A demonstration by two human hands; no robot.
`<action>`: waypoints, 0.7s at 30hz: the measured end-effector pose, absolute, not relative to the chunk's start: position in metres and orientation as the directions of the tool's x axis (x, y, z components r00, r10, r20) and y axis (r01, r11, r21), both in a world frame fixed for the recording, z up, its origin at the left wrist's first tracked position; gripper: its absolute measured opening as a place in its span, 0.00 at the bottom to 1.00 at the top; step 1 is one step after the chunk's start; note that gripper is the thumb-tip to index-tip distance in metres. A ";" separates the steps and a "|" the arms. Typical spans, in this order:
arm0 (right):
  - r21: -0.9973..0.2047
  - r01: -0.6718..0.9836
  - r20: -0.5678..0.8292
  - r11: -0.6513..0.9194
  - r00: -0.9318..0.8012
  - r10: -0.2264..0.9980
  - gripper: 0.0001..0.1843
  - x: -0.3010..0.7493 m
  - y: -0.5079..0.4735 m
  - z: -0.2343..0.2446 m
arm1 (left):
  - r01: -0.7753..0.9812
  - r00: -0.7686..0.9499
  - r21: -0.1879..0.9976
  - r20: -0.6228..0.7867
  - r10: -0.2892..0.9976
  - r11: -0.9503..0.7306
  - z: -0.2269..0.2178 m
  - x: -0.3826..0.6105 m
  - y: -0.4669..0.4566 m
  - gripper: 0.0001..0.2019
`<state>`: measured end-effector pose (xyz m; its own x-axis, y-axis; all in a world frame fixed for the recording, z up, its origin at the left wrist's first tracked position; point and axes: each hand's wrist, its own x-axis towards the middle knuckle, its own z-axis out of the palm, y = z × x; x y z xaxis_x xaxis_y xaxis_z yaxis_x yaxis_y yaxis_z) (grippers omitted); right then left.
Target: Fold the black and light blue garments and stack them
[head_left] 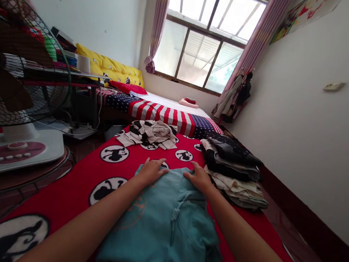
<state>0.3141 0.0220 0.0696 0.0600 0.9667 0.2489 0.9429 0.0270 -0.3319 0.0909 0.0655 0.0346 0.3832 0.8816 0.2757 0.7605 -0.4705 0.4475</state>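
A teal garment (pixel 166 220) with a drawstring lies spread on the red blanket (pixel 74 187) in front of me. My left hand (pixel 152 171) rests flat on its far left edge, fingers stretched out. My right hand (pixel 199 176) lies flat on the far right edge, fingers also spread. Neither hand grips the cloth; both press on it.
A stack of folded dark and beige clothes (pixel 234 173) sits right of the teal garment. A crumpled striped pile (pixel 151 134) lies farther back. A standing fan (pixel 15 92) is at the left, a wall at the right, a flag-patterned bed cover (pixel 166 116) beyond.
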 end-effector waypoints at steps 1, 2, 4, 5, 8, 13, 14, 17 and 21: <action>-0.328 0.945 0.229 0.017 0.062 0.971 0.24 0.315 0.025 0.067 | 0.763 0.369 0.454 0.279 0.887 -0.460 0.032 0.089 0.068 0.23; -0.319 0.948 0.222 0.009 0.066 0.973 0.20 0.316 0.026 0.064 | 0.769 0.352 0.460 0.276 0.894 -0.445 0.030 0.086 0.071 0.22; -0.297 0.955 0.213 -0.016 0.083 0.974 0.14 0.319 0.027 0.057 | 0.791 0.315 0.460 0.261 0.913 -0.404 0.026 0.082 0.076 0.18; -0.281 0.959 0.200 -0.035 0.094 0.975 0.13 0.320 0.026 0.053 | 0.804 0.299 0.453 0.251 0.921 -0.385 0.024 0.080 0.079 0.16; -0.212 0.974 0.149 -0.075 0.109 0.983 0.09 0.313 0.027 0.051 | 0.836 0.287 0.412 0.235 0.929 -0.362 0.024 0.081 0.083 0.10; -0.126 0.992 0.161 -0.023 0.044 0.986 0.22 0.279 0.010 0.082 | 0.844 0.297 0.368 0.285 0.911 -0.390 0.038 0.084 0.062 0.11; -0.122 0.992 0.191 0.033 -0.009 0.981 0.26 0.273 0.001 0.086 | 0.817 0.329 0.378 0.316 0.890 -0.436 0.039 0.083 0.052 0.13; -0.113 0.955 0.259 0.275 -0.239 0.936 0.27 0.270 -0.027 0.081 | 0.682 0.505 0.374 0.382 0.774 -0.629 0.035 0.074 0.018 0.19; -0.209 0.951 0.094 0.228 -0.212 0.973 0.28 0.300 -0.047 0.045 | 0.727 0.579 0.280 0.241 0.779 -0.627 0.019 0.059 -0.007 0.28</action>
<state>0.3004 -0.0468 0.0445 -0.2123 0.9727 0.0936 0.9511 0.2276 -0.2086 0.0595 -0.0074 0.0189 0.5787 0.7792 0.2407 0.7275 -0.6266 0.2795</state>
